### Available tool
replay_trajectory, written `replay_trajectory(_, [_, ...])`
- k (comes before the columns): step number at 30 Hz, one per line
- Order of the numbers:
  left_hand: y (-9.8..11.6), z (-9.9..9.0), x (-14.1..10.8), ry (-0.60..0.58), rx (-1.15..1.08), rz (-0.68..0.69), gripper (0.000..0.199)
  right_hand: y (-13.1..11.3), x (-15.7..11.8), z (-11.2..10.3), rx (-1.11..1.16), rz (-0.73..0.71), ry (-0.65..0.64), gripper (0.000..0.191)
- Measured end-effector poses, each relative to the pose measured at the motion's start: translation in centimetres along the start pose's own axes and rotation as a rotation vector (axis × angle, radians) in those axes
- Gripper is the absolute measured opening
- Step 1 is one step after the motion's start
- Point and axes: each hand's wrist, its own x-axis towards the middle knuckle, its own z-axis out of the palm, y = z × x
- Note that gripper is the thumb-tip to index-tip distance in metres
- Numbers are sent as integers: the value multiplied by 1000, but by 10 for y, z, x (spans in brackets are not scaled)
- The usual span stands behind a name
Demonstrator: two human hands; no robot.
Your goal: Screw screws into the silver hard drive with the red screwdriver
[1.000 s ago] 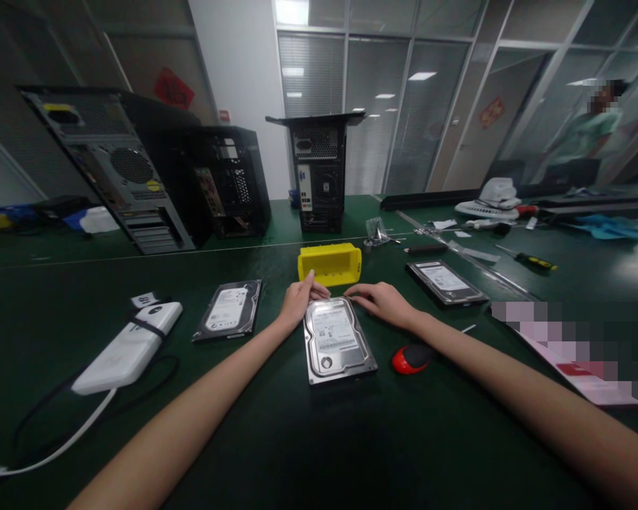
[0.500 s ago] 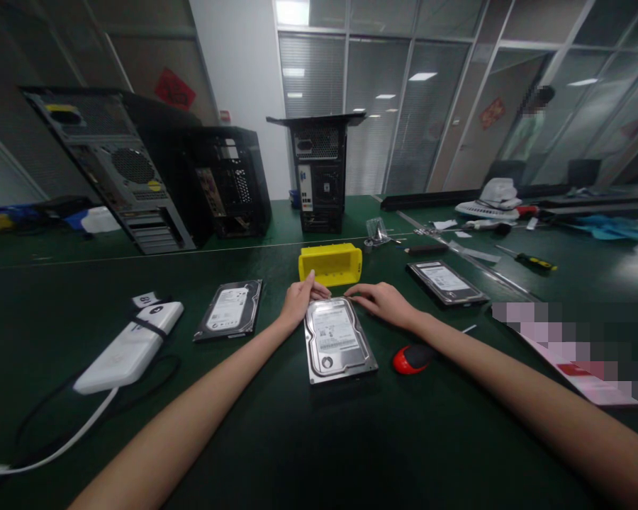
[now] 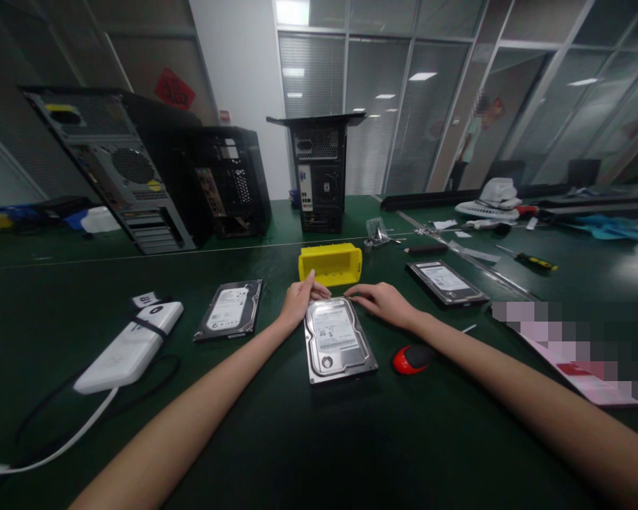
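A silver hard drive [image 3: 336, 336] lies label up on the green table in front of me. Around its far left corner rests my left hand [image 3: 301, 297], thumb raised and fingers reaching behind the far edge; it looks open and grips nothing visible. My right hand [image 3: 381, 301] is at the far right corner, its fingertips close together at the drive's edge; what they hold, if anything, is too small to make out. Just beyond both hands stands a yellow bin [image 3: 330, 265]. Two more drives lie at the left [image 3: 230, 309] and the right [image 3: 446, 282].
A red and black mouse-shaped object [image 3: 412, 359] sits beside my right forearm. At left lies a white power bank [image 3: 130, 347] with cables. Computer cases [image 3: 322, 177] stand behind. A screwdriver [image 3: 532, 261] and a pink sheet [image 3: 563, 347] are at right.
Behind the glass, a person has moved to the left. Both my hands and the drive are where they were.
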Motion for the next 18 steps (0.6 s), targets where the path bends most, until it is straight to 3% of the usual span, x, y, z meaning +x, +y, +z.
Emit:
replay_trajectory(8, [3, 1, 0, 8, -19, -19, 70, 5, 2, 4, 112, 102, 51, 34])
replay_trajectory(12, [3, 0, -1, -12, -25, -24, 69, -4, 2, -24, 302, 151, 24, 41])
replay_trajectory(16, [4, 0, 0, -77, -47, -50, 69, -17, -20, -72, 343, 68, -513, 56])
replay_trajectory(18, [4, 0, 0, -95, -56, -62, 69, -23, -36, -88, 308, 97, -696, 65])
